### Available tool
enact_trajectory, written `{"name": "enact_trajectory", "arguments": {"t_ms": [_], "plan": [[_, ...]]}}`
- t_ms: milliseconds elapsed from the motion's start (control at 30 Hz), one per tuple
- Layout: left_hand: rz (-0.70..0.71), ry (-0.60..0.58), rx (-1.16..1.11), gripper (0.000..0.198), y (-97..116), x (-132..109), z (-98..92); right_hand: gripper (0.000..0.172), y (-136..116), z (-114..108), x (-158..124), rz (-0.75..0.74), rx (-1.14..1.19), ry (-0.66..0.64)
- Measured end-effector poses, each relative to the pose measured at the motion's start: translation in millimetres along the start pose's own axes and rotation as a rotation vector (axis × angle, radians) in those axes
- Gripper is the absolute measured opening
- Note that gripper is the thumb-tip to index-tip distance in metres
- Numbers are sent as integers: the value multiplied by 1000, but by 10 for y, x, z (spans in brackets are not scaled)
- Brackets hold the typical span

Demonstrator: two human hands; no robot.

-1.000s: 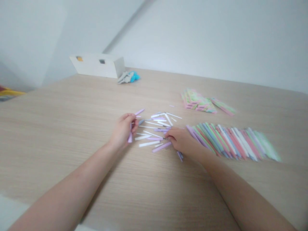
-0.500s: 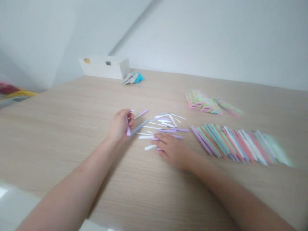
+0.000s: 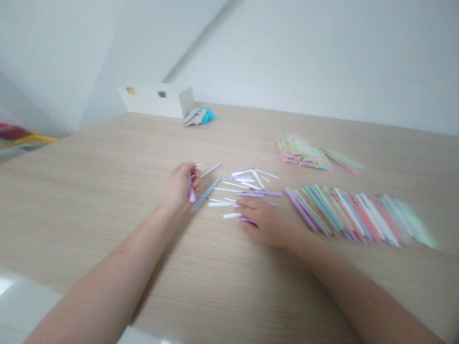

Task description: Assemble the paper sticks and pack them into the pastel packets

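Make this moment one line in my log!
left hand: holding purple piece | right hand: over scattered sticks | coloured row: right side | white box: back left

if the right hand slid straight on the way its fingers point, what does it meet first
Probably the slim white stick just ahead of the right hand; depth is unclear, so the two may be touching. Beyond it lies the grey-blue stick.

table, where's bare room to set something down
The table is bare left of the left hand as far as the white box, between the forearms at the near side, and between the crumpled grey-and-blue item and the stacked packets. Crowded: between the hands, with loose white and purple pieces, and right of the right hand, along the row of coloured sticks.
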State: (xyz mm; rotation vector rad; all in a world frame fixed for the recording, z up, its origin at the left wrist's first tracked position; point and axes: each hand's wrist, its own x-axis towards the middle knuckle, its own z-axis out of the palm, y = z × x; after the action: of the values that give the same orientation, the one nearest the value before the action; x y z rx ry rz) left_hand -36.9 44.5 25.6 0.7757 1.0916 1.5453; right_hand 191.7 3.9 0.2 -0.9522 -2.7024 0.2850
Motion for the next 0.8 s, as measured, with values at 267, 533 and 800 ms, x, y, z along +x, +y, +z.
{"name": "enact_trajectory", "arguments": {"t_ms": [267,533,800], "plan": [[-4,-18,-17,5,-16,26,-26,28,76,-48,-26,31,23,25],[2,41,-98,8,120,92,-101,28,142,-15,-8,94,26,79],[-18,40,-101,9,104,94,-97,33,206,-17,12,191,46,156]]}}
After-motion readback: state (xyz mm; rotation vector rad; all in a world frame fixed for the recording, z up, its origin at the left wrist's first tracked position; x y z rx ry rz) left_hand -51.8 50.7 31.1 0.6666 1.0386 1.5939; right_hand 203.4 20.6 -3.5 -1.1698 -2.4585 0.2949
